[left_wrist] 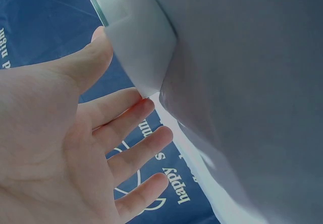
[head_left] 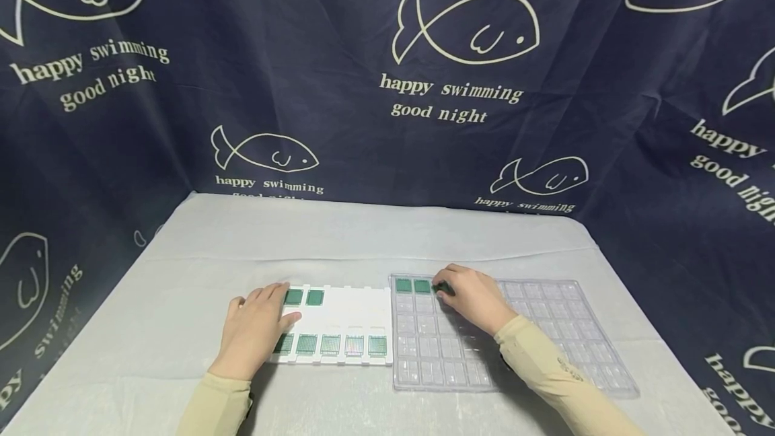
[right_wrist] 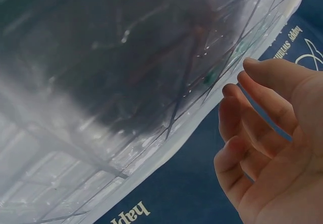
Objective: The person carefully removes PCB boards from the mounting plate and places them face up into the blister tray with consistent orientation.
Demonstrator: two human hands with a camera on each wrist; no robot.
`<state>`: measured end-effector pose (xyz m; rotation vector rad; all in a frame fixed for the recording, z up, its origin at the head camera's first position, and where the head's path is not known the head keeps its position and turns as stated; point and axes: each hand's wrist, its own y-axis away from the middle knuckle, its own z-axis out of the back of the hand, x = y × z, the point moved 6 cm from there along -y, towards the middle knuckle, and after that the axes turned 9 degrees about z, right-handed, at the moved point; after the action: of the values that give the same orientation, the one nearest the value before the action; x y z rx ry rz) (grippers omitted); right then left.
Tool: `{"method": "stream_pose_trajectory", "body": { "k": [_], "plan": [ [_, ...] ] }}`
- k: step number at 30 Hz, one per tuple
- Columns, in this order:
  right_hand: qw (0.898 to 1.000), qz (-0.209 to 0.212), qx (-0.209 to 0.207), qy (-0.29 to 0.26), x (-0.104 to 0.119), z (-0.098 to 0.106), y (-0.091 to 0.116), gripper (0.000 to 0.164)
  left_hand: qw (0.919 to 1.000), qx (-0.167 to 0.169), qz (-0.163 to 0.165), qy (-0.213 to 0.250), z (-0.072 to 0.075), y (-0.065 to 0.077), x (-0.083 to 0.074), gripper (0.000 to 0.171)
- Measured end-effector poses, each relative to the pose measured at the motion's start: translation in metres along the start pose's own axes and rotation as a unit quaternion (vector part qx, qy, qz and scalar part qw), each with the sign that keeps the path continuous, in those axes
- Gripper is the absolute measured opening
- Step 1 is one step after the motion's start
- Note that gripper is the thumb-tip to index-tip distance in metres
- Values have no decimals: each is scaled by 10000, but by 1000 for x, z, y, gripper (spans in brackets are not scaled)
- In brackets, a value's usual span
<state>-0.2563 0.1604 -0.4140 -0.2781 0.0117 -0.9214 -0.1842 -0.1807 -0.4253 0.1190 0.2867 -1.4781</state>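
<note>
My left hand (head_left: 253,328) rests on the left end of a white tray (head_left: 357,308), its fingers extended. In the left wrist view, thumb and fingertips touch the edge of the white tray (left_wrist: 144,47). Two small green circuit boards (head_left: 314,297) show in that tray's back row, and several line the front row. My right hand (head_left: 475,298) pinches a dark green circuit board (head_left: 444,287) at the third back-row compartment of a clear plastic tray (head_left: 445,387). Two boards (head_left: 422,286) sit in the compartments left of it. The right wrist view does not clearly show the pinched board.
Both trays lie side by side on a white cloth-covered table (head_left: 339,402). The clear tray has many compartments, reaching right beneath my right forearm. A dark blue curtain (head_left: 363,86) with fish drawings surrounds the table's back and sides.
</note>
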Motion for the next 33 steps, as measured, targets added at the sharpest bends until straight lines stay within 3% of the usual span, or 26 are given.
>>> {"method": "stream_pose_trajectory", "body": {
  "k": [10,19,24,33],
  "plan": [
    [9997,125,-115,152,20,8,0,19,10000,-21,-7,-15,1,1,-1,63],
    [9945,842,-466,406,60,13,-2,20,10000,14,5,17,1,1,-1,63],
    [9917,1100,-408,521,83,8,2,20,10000,-76,-25,42,2,1,-1,63],
    [9874,1530,-322,238,123,5,12,19,9997,-206,-57,80,3,2,0,62]
  ]
}}
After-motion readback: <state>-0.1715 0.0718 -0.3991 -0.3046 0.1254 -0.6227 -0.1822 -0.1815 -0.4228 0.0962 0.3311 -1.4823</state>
